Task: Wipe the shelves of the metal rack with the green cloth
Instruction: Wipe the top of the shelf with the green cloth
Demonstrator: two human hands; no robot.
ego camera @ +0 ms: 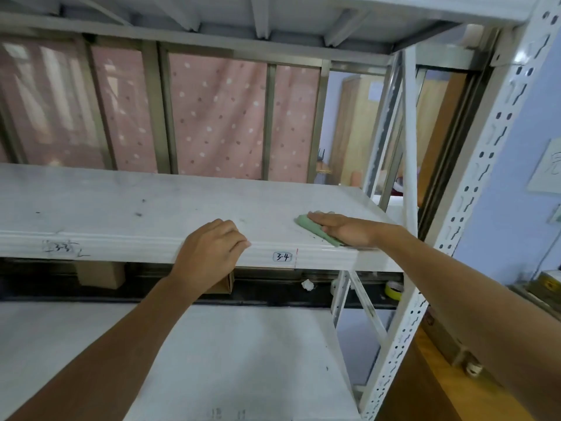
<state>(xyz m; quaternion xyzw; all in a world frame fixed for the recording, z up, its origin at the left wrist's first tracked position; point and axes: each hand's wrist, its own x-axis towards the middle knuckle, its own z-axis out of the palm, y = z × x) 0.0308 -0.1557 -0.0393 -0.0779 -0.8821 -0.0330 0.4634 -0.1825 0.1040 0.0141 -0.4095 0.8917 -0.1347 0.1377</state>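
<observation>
While the left hand grips the shelf, the right hand presses the green cloth flat-fingered.

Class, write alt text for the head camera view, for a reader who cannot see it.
A person's right hand presses a green cloth flat on the middle shelf of a white metal rack, near its front right corner. The left hand grips the shelf's front edge, beside a label reading 3-4.

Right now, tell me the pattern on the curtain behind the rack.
The curtain is pink with white and dark polka dots, clearest in the head view.
</observation>
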